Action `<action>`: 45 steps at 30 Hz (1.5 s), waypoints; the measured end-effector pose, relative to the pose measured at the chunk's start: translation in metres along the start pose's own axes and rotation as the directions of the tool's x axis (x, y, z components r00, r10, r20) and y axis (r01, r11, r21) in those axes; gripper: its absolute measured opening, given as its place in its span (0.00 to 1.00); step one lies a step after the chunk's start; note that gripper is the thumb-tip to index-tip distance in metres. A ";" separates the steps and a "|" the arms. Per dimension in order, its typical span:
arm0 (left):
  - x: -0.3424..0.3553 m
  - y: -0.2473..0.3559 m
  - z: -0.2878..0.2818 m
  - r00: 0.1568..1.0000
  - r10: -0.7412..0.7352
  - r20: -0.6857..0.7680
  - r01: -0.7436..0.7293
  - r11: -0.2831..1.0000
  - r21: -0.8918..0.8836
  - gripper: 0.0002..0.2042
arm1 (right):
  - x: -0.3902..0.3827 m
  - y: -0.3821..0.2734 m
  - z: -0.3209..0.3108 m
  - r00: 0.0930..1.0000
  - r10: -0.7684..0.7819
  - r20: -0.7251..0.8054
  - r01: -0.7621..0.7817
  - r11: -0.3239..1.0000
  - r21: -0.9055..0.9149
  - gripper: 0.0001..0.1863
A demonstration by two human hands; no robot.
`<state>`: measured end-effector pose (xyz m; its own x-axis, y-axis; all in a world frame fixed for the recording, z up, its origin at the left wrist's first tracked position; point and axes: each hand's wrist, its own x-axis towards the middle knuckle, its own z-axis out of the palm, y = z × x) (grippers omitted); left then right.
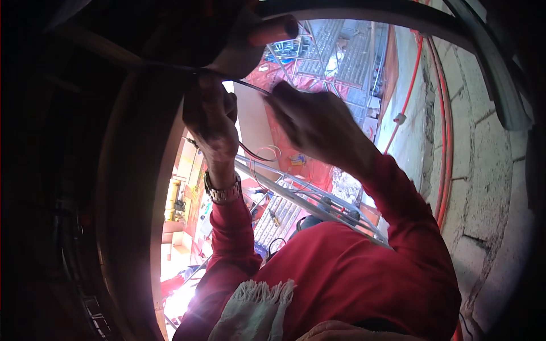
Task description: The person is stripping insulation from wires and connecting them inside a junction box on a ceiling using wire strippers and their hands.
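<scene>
Both my arms reach up in red sleeves. My left hand [211, 122], with a metal watch [223, 192] on its wrist, is raised beside a dark beam. Its fingers are closed on a thin dark cable [250, 86] just under a shadowed overhead part. To the right, my right hand [313, 116] is closed around the same cable, its fingertips dark and a little blurred. Between the two hands the cable runs fairly straight. A length of thin cable [256, 154] curls below the left hand and hangs in a loose loop.
A pinkish pipe stub [276, 30] juts out above. The dark curved beam [133, 187] stands on my left. On the right, a block wall [483, 170] carries red conduits [442, 131] and a grey hose [506, 91]. Scaffold tubes [310, 199] and perforated planks [278, 219] lie far below.
</scene>
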<state>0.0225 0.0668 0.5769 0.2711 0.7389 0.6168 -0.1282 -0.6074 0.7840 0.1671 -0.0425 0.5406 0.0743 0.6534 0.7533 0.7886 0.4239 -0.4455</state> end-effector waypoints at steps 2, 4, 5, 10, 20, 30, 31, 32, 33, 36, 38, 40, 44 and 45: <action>0.008 0.002 -0.012 0.996 -0.088 -0.002 0.088 0.996 -0.023 0.18 | 0.026 -0.005 0.012 0.988 -0.121 -0.093 0.128 0.989 0.075 0.08; 0.002 0.003 -0.013 0.998 -0.067 0.004 0.067 0.997 -0.027 0.18 | 0.019 -0.012 0.009 0.993 -0.114 -0.037 0.118 0.986 0.114 0.07; 0.004 0.000 -0.006 0.999 -0.040 0.031 0.041 0.998 -0.042 0.18 | 0.002 -0.004 0.004 0.997 -0.063 -0.036 0.065 0.996 0.067 0.07; 0.005 0.000 0.001 1.000 -0.024 -0.018 0.023 0.999 -0.030 0.19 | -0.009 -0.005 -0.003 0.999 0.030 -0.019 -0.030 0.999 -0.021 0.08; 0.005 0.008 0.000 1.000 -0.011 0.020 0.012 0.998 -0.058 0.21 | -0.021 -0.013 -0.013 0.999 0.038 0.028 -0.036 0.998 -0.051 0.12; 0.006 0.009 0.003 0.999 -0.042 -0.013 0.041 0.997 -0.072 0.21 | -0.010 -0.007 -0.016 1.000 0.021 0.022 -0.021 1.000 -0.019 0.11; 0.003 0.006 0.000 0.998 -0.056 0.018 0.057 0.997 -0.060 0.21 | -0.017 -0.007 -0.013 0.999 0.050 0.015 -0.050 0.999 -0.003 0.10; -0.001 0.004 -0.003 0.996 -0.078 0.030 0.080 0.995 -0.052 0.21 | -0.003 -0.001 -0.002 0.999 -0.001 -0.034 0.001 1.000 0.016 0.09; 0.003 0.005 0.000 0.992 -0.125 0.002 0.125 0.988 -0.089 0.21 | 0.017 0.005 0.008 0.982 -0.132 -0.136 0.140 0.989 0.048 0.08; 0.000 0.007 0.000 0.988 -0.155 -0.026 0.150 0.981 -0.122 0.20 | 0.022 -0.005 0.019 0.988 -0.080 -0.134 0.091 0.993 0.081 0.09; 0.002 0.012 -0.003 0.987 -0.155 -0.031 0.151 0.983 -0.101 0.19 | -0.003 0.002 0.023 0.994 -0.023 -0.105 0.034 0.995 0.097 0.08; -0.004 0.017 0.002 0.996 -0.089 0.006 0.089 0.990 -0.113 0.19 | -0.028 -0.001 0.016 0.996 0.073 -0.057 -0.063 0.984 0.164 0.05; 0.002 0.009 0.002 0.999 -0.034 -0.033 0.033 0.999 -0.023 0.18 | 0.002 0.005 0.026 0.992 0.096 -0.087 -0.087 0.990 0.107 0.03; 0.004 0.012 0.002 0.995 -0.094 -0.027 0.090 0.988 -0.124 0.18 | 0.004 0.007 0.027 0.993 0.089 -0.072 -0.082 0.992 0.097 0.03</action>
<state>0.0243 0.0618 0.5882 0.2557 0.8003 0.5423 -0.2207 -0.4978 0.8388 0.1567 -0.0205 0.5274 0.1878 0.6415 0.7438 0.7172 0.4278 -0.5501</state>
